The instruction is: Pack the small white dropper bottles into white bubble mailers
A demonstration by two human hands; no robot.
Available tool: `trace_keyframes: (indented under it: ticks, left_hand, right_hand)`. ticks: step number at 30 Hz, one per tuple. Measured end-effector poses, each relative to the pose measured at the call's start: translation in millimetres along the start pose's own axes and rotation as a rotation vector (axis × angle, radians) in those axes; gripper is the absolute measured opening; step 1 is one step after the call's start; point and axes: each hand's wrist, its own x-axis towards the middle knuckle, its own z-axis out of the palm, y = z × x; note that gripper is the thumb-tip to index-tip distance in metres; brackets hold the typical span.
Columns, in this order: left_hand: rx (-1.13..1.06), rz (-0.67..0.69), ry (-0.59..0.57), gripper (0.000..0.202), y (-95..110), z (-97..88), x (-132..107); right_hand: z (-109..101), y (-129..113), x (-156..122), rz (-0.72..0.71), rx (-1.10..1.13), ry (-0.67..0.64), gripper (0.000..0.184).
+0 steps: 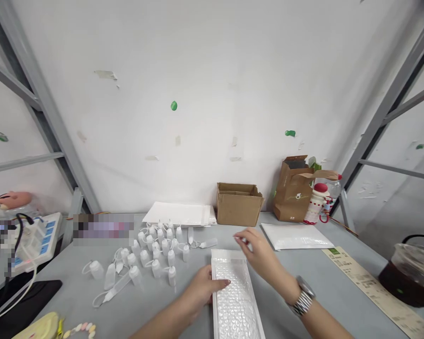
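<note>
A white bubble mailer point(235, 296) stands out in front of me, its bubbled side facing me and a smooth flap at its top. My left hand point(205, 285) grips its left edge, thumb across the front and fingers behind. Just above the mailer's top right corner is my right hand point(252, 245), thumb and fingertips drawn together in a pinch; anything between them is too small to make out. To the left, several small white squeeze bottles point(156, 268) with tethered caps stand on the grey table point(194, 310), and a few lie on their sides.
Behind are a stack of white mailers point(178, 214), a cardboard box point(238, 209) and a brown paper bag point(291, 193) beside a white flask point(316, 207). Another mailer point(297, 235), a long paper strip point(371, 287) and a dark drink point(406, 278) are right. A power strip point(44, 240) is left.
</note>
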Motion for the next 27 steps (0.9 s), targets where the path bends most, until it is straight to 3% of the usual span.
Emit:
trace_keyframes:
  ticks: [4, 7, 9, 13, 15, 18, 21, 24, 27]
  left_hand:
    - [-0.013, -0.032, 0.003, 0.052, -2.8, -1.8, -0.7]
    - [-0.037, -0.035, 0.048, 0.052, -7.5, -6.3, 4.3]
    - [-0.047, -0.016, 0.070, 0.052, -8.1, -9.8, 6.8]
    - [-0.051, 0.014, 0.102, 0.052, -0.6, -12.6, 3.9]
    - [-0.053, 0.035, 0.113, 0.049, 4.2, -12.3, 0.8]
    - [-0.050, 0.084, 0.128, 0.045, 7.8, -12.1, -0.9]
    - [-0.042, 0.092, 0.165, 0.044, 7.2, -12.2, 1.0]
    - [-0.059, 0.105, 0.155, 0.044, 6.3, -12.0, 2.5]
    - [-0.057, 0.134, 0.121, 0.042, 8.0, -11.2, 1.4]
  right_hand:
    - [45.9, -15.6, 30.8, -0.267, -0.184, -0.243, 0.025]
    - [70.7, -19.6, 39.6, -0.307, -0.324, -0.355, 0.018]
    - [75.4, -15.6, 41.1, -0.296, -0.350, -0.360, 0.014]
    - [57.8, 4.8, 39.1, -0.206, -0.262, -0.251, 0.013]
    - [42.0, 14.7, 35.6, -0.057, -0.001, -0.104, 0.010]
    - [21.8, 18.9, 26.6, 0.177, 0.538, 0.101, 0.028]
    - [14.3, 10.9, 14.9, 0.257, 0.880, 0.108, 0.054]
    - [17.8, 2.6, 4.6, 0.225, 0.888, 0.025, 0.057]
    - [22.8, 1.7, -1.3, 0.148, 0.667, 0.025, 0.044]
